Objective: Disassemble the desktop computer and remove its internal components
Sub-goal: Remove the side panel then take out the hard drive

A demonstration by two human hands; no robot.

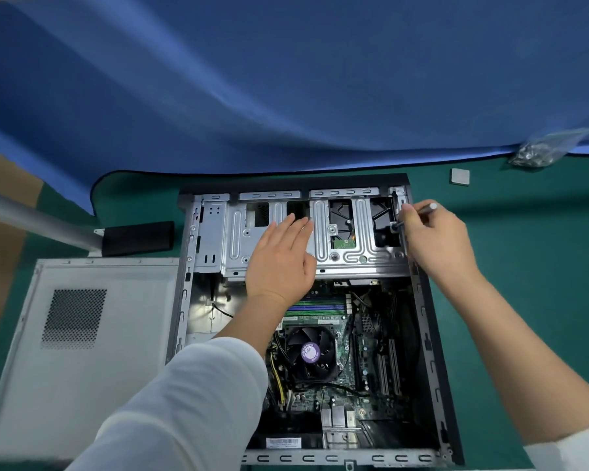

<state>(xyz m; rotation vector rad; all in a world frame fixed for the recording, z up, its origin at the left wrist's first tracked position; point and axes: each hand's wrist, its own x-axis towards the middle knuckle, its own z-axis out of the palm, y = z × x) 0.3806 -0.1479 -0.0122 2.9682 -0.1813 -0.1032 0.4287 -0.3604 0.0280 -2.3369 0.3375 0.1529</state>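
— While lying on its side on the green mat (510,205), open desktop computer (306,321), interior facing up; removed side panel (82,345) flat just left of the case, touching its edge.

— And the hands?

— Left hand (281,258) flat on the silver drive cage (320,229) at the far end of the case, fingers straight and together, gripping nothing; right hand (436,239) at the cage's right edge, fingers curled round a slim screwdriver (419,214), dark tip down against the cage's corner.

— Inside the case?

— Hard drive (344,226) visible through cut-outs in the cage; below, motherboard (347,368) with black CPU fan (310,353), purple label at its hub; memory sticks (320,305) between fan and cage; yellow and black cables (278,379) left of the fan.

— Around it?

— Blue cloth (286,90) draped across the far side; clear bag of screws (538,153) at the cloth's hem, far right; small grey square pad (460,176) near it on the mat; black block (138,237) and grey pole (38,220) to the far left; white sleeves on both arms.
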